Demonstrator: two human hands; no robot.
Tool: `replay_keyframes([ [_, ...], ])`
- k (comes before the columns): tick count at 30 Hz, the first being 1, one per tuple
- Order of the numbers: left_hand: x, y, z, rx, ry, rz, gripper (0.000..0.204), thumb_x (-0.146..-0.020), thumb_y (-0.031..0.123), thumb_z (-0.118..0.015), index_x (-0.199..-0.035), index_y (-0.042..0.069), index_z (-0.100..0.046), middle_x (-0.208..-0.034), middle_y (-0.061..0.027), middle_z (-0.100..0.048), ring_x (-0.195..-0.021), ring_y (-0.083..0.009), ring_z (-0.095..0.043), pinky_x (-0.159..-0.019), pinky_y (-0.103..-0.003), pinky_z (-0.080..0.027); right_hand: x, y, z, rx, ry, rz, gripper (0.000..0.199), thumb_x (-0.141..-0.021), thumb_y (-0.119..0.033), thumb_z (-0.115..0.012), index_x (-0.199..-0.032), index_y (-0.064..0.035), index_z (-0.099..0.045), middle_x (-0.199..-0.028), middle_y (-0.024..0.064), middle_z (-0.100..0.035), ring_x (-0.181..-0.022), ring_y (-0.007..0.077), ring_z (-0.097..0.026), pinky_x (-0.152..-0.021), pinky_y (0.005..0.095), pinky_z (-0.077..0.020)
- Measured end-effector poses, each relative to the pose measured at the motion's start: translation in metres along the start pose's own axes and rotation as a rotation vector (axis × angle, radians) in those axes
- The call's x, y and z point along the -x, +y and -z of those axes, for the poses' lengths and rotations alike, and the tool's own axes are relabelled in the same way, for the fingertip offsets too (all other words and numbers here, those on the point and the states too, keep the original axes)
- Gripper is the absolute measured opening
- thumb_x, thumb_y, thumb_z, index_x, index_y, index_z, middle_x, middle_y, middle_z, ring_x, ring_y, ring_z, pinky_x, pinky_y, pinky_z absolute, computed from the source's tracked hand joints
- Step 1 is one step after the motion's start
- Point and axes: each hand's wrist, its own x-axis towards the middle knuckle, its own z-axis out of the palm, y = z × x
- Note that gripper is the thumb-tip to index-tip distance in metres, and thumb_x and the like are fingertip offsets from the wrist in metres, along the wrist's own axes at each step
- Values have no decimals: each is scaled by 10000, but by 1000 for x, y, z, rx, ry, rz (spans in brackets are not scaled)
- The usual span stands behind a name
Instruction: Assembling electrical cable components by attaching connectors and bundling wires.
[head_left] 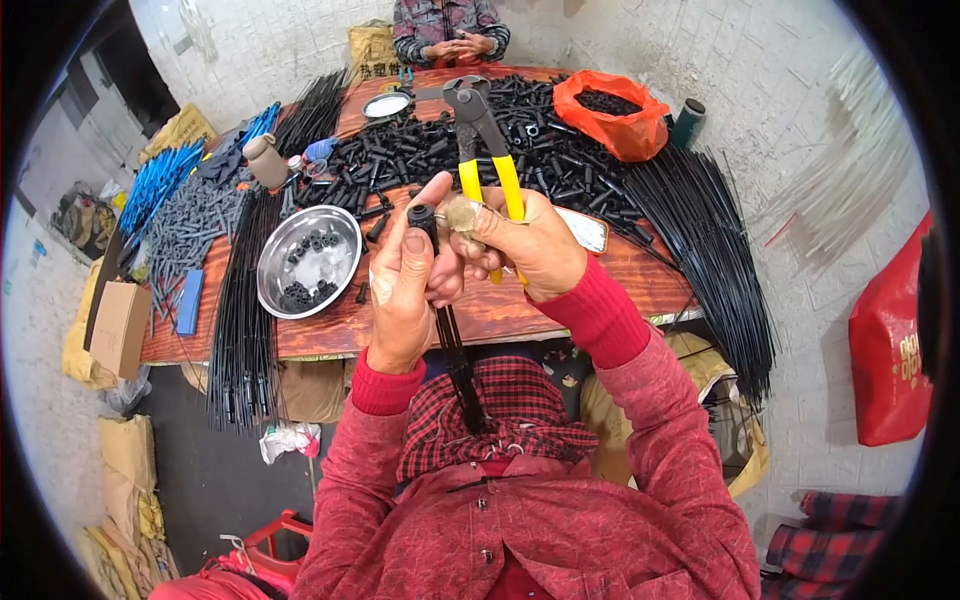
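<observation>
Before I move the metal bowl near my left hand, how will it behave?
The metal bowl looks thin-walled and shiny, so it's probably light and stiff. Its wide shape should resist tipping. The small black pieces inside may slide if it tilts.

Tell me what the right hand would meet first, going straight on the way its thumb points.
Probably the black cylindrical piece held in the left hand, close on the left of the right hand; the gap in depth is unclear.

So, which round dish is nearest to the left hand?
The large metal bowl, beside the left hand, with black pieces inside; the small dish lies farther back.
</observation>
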Motion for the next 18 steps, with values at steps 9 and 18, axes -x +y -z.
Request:
replay_keyframes([
  [9,-1,0,-1,34,-20,9,610,-1024,426,-486,-1480,38,-369,-657,57,-357,-535,-21,-290,-483,-184,-242,1,14,0,184,112,193,302,-943,-233,-659,-1116,14,-632,-796,6,-637,-661,73,-568,-586,220,-461],
  [18,3,-2,-5,-23,-2,-32,546,-1046,396,-441,-1466,48,-397,-653,81,-334,-531,-11,-289,-471,-178,-232,6,3,-16,825,312,535,206,-857,-69,-671,-1033,14,-604,-771,96,-634,-698,143,-620,-641,306,-489],
])
